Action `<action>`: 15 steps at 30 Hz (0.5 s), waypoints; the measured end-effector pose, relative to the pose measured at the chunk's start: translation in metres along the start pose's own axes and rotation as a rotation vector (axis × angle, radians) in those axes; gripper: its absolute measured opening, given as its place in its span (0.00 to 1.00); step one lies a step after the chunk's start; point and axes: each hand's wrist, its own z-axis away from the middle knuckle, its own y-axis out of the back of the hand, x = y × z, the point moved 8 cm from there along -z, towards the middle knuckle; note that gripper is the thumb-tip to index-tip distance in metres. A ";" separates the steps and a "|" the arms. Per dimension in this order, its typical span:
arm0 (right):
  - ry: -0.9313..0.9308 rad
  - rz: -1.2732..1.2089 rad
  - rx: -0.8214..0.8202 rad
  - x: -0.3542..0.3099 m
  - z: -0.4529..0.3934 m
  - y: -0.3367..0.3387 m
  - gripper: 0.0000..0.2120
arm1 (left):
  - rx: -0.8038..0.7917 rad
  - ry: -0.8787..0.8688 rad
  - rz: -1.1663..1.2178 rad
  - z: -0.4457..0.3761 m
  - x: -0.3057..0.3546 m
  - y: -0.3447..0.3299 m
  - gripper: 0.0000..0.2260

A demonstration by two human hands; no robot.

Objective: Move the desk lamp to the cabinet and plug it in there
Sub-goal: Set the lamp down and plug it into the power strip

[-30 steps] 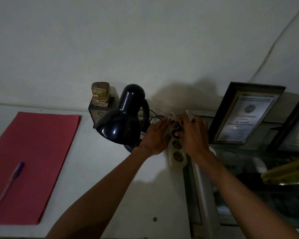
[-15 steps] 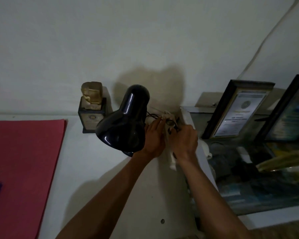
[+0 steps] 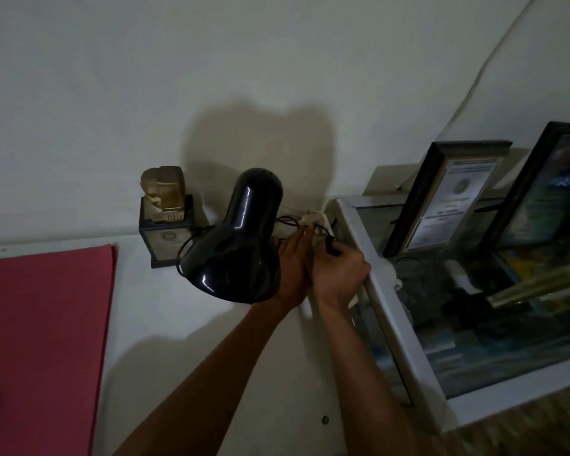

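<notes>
Your right hand point(image 3: 338, 274) pinched the black plug point(image 3: 330, 246), left hand point(image 3: 292, 268) steadying the power strip point(image 3: 313, 222); the lamp point(image 3: 234, 245) looked top-heavy, best lifted by its base.

Dim, grainy view: lamp point(image 3: 234, 238) unlit with thin glare streaks on its shade, broad soft shadow on wall point(image 3: 257, 139) behind it, hands dark, pictures point(image 3: 454, 195) soft, wide-angle bend and blur at the edges.

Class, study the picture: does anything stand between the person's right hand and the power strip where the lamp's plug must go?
Nothing visible does. The right hand holds the black plug just over the white power strip, beside the left hand.
</notes>
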 end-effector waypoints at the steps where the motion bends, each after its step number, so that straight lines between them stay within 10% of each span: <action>1: -0.002 -0.003 0.008 0.001 0.001 0.000 0.10 | -0.005 0.002 0.001 0.000 0.000 0.000 0.29; 15: -0.135 0.191 -0.030 0.002 -0.013 -0.003 0.08 | 0.001 -0.016 0.037 -0.001 -0.005 -0.008 0.28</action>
